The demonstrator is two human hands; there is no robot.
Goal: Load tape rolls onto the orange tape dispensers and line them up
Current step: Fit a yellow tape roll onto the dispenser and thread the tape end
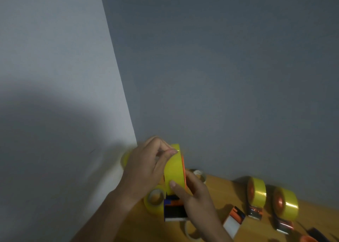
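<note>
Above the wooden table (pixel 225 188), both hands hold an orange tape dispenser (pixel 175 207) with a yellow tape roll (pixel 174 170) on its wheel. My left hand (pixel 145 168) sits against the roll's left side, thumb and fingertip pinching at the roll's top edge. My right hand (pixel 194 194) grips the dispenser from the right, thumb on the roll's face. Two loaded dispensers (pixel 255 196) (pixel 285 205) stand side by side at the right. A loose yellow roll (pixel 154 199) lies under my left wrist.
Grey walls meet in a corner just behind the hands. A clear tape roll (pixel 199 174) lies by the wall. An unloaded dispenser (pixel 234 221) lies on the table right of my right hand, another part-seen orange piece (pixel 308 239) at the bottom edge.
</note>
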